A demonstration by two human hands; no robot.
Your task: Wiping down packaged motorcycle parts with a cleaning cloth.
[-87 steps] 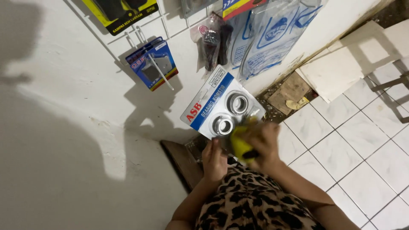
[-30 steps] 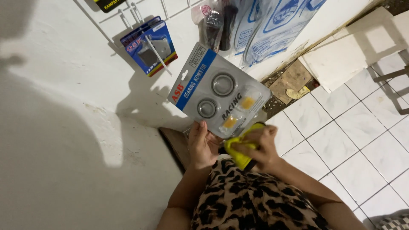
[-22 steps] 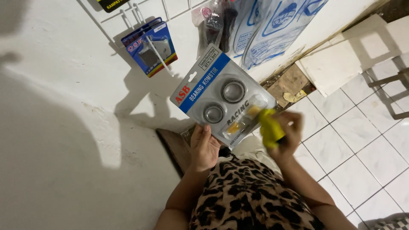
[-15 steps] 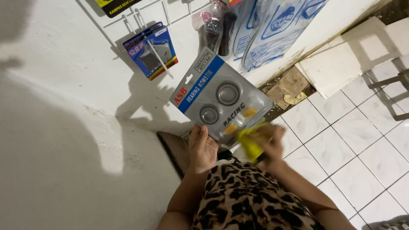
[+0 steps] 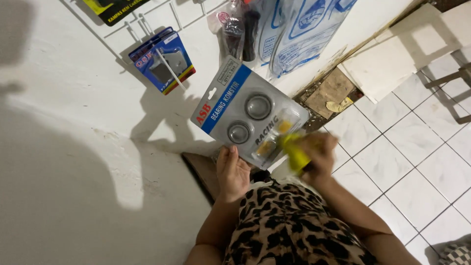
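Left hand (image 5: 233,172) fingers clamp the lower corner of the blister pack (image 5: 248,112): light, stiff card, slippery plastic front. Right hand (image 5: 314,152), blurred, fingers closed round a yellow cloth (image 5: 296,153) against the pack's edge.

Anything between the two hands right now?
In the head view, only the blister pack's lower edge spans between left hand and right hand, which grips something yellow.

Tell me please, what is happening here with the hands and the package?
A person stands by a white wall and holds a blister pack with two metal rings at its lower edge in the left hand. The right hand, blurred by motion, presses a yellow cloth against the pack's lower right corner. More packaged goods hang on wall hooks above.
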